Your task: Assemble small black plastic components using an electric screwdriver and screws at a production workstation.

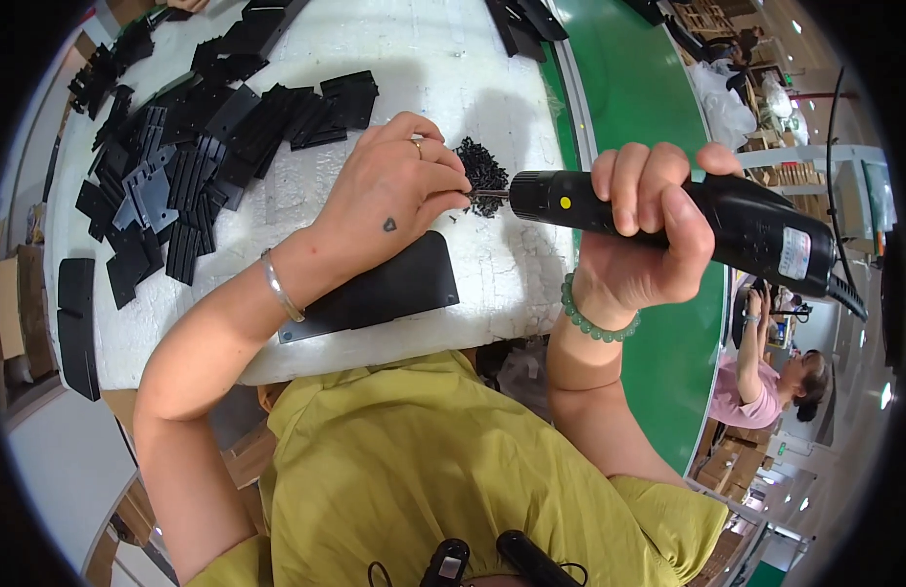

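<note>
A corded black electric screwdriver [766, 230] lies level in the grip of my right hand [649, 220], its bit [493, 193] pointing left. At the bit's tip, the thumb and fingers of my left hand [394, 181] are pinched together; whatever they hold is too small and covered to make out. Just beyond the bit, a heap of small black screws [479, 159] rests on the white work surface [502, 264]. Below my left wrist lies a flat black plate [404, 284], partly hidden by that forearm.
Many black panels and ribbed parts [189, 166] are piled at the left. More black parts [521, 24] lie at the far edge. A green surface [658, 323] runs along the right. Someone in a pink shirt [747, 396] is farther off, beside cardboard boxes [732, 465].
</note>
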The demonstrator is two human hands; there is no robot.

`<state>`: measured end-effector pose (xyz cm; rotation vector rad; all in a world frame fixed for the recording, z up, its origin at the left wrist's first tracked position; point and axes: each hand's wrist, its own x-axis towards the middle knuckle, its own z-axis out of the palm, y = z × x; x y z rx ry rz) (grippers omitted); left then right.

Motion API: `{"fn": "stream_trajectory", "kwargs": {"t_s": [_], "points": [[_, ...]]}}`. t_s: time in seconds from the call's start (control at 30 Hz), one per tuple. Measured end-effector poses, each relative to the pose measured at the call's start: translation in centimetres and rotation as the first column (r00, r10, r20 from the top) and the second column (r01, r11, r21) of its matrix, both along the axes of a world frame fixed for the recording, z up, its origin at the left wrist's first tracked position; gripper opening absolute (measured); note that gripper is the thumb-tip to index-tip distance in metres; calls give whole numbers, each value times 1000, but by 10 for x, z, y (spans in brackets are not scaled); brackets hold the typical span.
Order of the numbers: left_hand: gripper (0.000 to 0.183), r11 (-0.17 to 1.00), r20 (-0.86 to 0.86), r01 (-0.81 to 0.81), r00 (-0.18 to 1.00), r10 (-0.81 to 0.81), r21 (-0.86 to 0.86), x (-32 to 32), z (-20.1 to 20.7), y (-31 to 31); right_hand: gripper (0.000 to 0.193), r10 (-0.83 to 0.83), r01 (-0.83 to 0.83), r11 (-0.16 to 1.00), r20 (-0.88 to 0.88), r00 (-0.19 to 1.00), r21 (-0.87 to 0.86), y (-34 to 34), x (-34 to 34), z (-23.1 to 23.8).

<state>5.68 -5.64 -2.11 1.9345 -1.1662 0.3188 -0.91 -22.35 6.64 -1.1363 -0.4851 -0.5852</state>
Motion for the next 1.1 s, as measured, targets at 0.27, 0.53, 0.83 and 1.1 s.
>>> {"fn": "stream_trajectory", "kwargs": {"t_s": [0.27, 0.53, 0.83, 1.1], "points": [[16, 993, -42, -32, 999, 28, -110, -9, 17, 1, 37, 112, -110, 993, 60, 992, -33, -2, -8, 11], [16, 994, 25, 15, 1000, -12, -113, -19, 22, 9, 40, 192, -183, 977, 82, 978, -112, 12, -24, 17], [36, 993, -175, -95, 981, 81, -72, -45, 25, 35, 34, 273, -276, 941, -44, 961, -196, 32, -29, 10], [54, 931, -348, -117, 905, 244, 346, -62, 25, 91, 37, 340, -370, 908, -171, 925, -196, 60, -50, 1]]}}
